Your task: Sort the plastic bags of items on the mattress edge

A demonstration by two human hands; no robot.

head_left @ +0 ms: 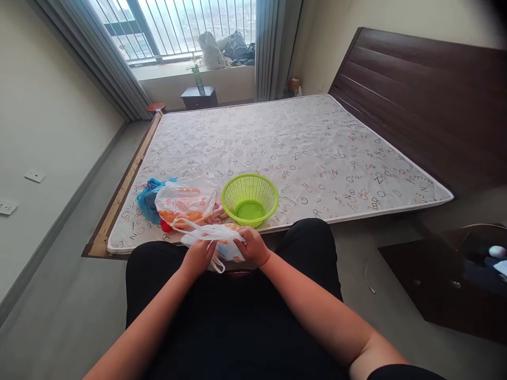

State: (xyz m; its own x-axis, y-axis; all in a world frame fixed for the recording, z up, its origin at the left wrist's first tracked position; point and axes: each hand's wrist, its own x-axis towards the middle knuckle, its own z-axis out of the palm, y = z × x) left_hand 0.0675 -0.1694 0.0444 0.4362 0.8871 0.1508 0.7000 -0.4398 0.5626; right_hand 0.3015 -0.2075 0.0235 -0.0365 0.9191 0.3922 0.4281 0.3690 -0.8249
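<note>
Between my knees, a white plastic bag with orange print hangs from both hands. My left hand is closed on its gathered top, with a loop handle dangling below. On the other side, my right hand pinches the same bunched plastic. Just beyond lies another white plastic bag with orange print, on the mattress. A blue plastic bag is beside it, and pink cloth shows at its right. The green plastic basket stands upright at the mattress edge, with its bottom visible.
A dark wooden headboard rises at the right. The wooden bed frame runs along the left edge. On the floor at right is a dark brown cabinet. A nightstand with a glass vase stands below the window.
</note>
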